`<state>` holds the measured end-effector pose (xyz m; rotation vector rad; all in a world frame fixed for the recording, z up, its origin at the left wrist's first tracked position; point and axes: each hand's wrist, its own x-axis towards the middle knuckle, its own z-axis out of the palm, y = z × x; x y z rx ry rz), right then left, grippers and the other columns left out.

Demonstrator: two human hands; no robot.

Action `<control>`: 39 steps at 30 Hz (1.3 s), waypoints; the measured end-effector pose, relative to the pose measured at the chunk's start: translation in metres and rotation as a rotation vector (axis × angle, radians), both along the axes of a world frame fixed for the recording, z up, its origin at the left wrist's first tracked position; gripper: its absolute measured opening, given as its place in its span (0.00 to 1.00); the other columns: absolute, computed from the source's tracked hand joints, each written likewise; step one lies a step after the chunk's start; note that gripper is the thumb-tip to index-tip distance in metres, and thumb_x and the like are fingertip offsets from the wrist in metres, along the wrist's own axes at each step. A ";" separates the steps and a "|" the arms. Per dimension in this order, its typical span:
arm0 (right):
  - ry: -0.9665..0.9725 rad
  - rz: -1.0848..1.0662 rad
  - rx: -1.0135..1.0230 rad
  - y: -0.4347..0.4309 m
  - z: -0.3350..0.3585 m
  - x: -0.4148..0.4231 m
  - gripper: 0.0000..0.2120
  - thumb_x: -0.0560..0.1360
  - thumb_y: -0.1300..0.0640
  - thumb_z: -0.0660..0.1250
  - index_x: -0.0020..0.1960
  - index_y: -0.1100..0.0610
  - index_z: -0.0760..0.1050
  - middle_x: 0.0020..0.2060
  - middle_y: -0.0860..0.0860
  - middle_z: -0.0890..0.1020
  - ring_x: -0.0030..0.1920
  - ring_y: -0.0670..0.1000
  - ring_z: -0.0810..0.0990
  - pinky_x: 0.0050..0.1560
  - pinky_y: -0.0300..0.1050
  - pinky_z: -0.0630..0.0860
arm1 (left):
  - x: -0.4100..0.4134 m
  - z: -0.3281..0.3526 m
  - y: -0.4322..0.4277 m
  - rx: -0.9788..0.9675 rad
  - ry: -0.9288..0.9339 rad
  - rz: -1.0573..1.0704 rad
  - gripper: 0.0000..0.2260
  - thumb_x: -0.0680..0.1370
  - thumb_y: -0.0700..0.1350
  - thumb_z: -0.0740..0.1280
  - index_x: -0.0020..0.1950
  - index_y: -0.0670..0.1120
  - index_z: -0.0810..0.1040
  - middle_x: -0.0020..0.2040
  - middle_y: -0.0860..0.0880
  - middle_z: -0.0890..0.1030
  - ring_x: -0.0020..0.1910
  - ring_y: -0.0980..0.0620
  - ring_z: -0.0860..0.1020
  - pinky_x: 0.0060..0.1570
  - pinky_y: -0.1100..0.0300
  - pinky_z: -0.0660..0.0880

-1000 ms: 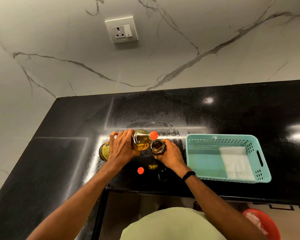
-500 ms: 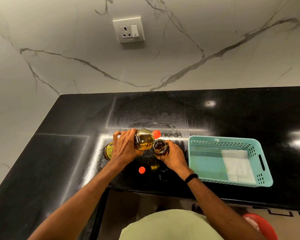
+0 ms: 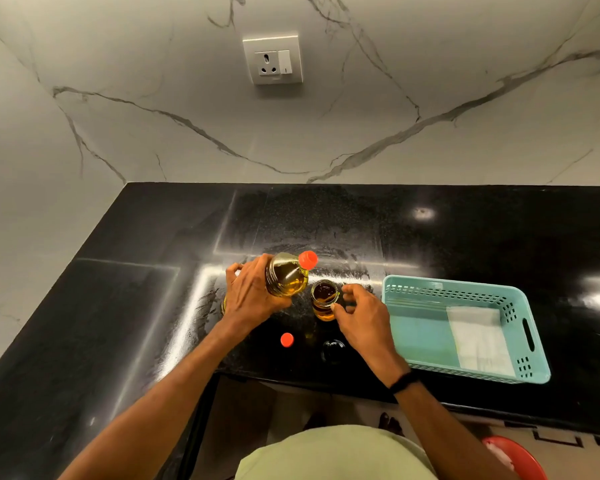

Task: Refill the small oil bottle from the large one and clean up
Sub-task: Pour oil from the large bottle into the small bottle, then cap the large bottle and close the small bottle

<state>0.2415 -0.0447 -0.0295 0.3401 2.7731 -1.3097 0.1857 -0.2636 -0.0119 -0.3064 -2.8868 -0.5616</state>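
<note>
Left hand [image 3: 253, 296] grips large oil bottle [image 3: 286, 277] tipped off-pour, we judge to stop flow. Right hand [image 3: 359, 315], fingers loosely spread, rests beside small bottle [image 3: 324, 299], which stands open on the counter [image 3: 465, 237].

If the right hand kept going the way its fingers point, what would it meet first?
Most likely the small oil bottle: the right hand has its fingers curled open toward the bottle's side, almost touching. Depth is hard to judge; whether they already touch is unclear.

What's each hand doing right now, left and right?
Left hand: closed around the large clear plastic oil bottle with the red neck, held tilted.
Right hand: open, fingers loosely curled beside the small open glass oil bottle, holding nothing.
</note>
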 end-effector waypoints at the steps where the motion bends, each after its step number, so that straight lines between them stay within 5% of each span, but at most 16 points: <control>1: 0.023 0.003 0.004 -0.001 0.005 0.004 0.16 0.74 0.52 0.72 0.61 0.53 0.76 0.53 0.48 0.82 0.47 0.47 0.82 0.53 0.44 0.80 | 0.000 0.001 0.000 0.032 -0.006 0.022 0.32 0.59 0.56 0.77 0.60 0.51 0.72 0.49 0.55 0.79 0.48 0.53 0.75 0.53 0.57 0.56; 8: -0.009 0.186 0.029 -0.032 0.014 0.014 0.13 0.75 0.51 0.70 0.59 0.52 0.78 0.51 0.47 0.83 0.47 0.45 0.81 0.48 0.34 0.76 | 0.009 0.003 0.001 0.307 0.008 0.205 0.31 0.58 0.56 0.74 0.59 0.52 0.73 0.46 0.59 0.76 0.44 0.58 0.70 0.54 0.53 0.62; 13: -0.106 0.316 0.169 -0.044 0.003 0.014 0.18 0.76 0.50 0.69 0.64 0.53 0.75 0.59 0.49 0.80 0.57 0.50 0.79 0.58 0.44 0.76 | 0.014 -0.006 -0.005 0.474 0.026 0.299 0.32 0.59 0.58 0.77 0.59 0.56 0.70 0.47 0.59 0.76 0.47 0.56 0.74 0.58 0.49 0.68; 18: -0.211 0.431 0.296 -0.060 -0.012 0.012 0.20 0.76 0.51 0.70 0.65 0.55 0.72 0.60 0.54 0.76 0.59 0.55 0.77 0.57 0.48 0.76 | 0.015 -0.020 -0.013 0.617 0.031 0.333 0.33 0.58 0.62 0.77 0.59 0.62 0.67 0.50 0.56 0.80 0.51 0.49 0.80 0.56 0.41 0.75; 24: -0.229 0.538 0.376 -0.095 -0.029 0.009 0.22 0.76 0.54 0.69 0.68 0.56 0.70 0.60 0.57 0.73 0.58 0.59 0.77 0.53 0.48 0.74 | 0.016 -0.028 -0.024 0.631 0.032 0.334 0.34 0.61 0.62 0.77 0.62 0.56 0.70 0.51 0.62 0.75 0.53 0.54 0.78 0.59 0.42 0.73; 29: -0.199 0.555 0.394 -0.113 -0.041 0.008 0.19 0.77 0.57 0.67 0.66 0.58 0.71 0.58 0.57 0.73 0.57 0.59 0.76 0.49 0.46 0.73 | 0.024 -0.027 -0.036 0.644 -0.006 0.326 0.33 0.60 0.64 0.76 0.60 0.62 0.66 0.51 0.67 0.73 0.53 0.57 0.75 0.65 0.46 0.67; 34: -0.199 0.534 0.442 -0.121 -0.048 0.009 0.12 0.79 0.60 0.61 0.62 0.58 0.74 0.57 0.57 0.73 0.54 0.58 0.77 0.43 0.44 0.71 | 0.025 -0.026 -0.049 0.582 -0.078 0.259 0.43 0.60 0.71 0.73 0.71 0.58 0.65 0.63 0.64 0.70 0.63 0.62 0.69 0.65 0.53 0.58; 39: -0.178 0.437 0.379 -0.121 -0.030 0.006 0.10 0.77 0.58 0.64 0.57 0.58 0.76 0.54 0.57 0.75 0.54 0.58 0.78 0.48 0.44 0.71 | 0.027 -0.023 -0.055 0.597 -0.117 0.235 0.44 0.59 0.71 0.74 0.71 0.61 0.62 0.66 0.62 0.72 0.64 0.62 0.69 0.66 0.55 0.58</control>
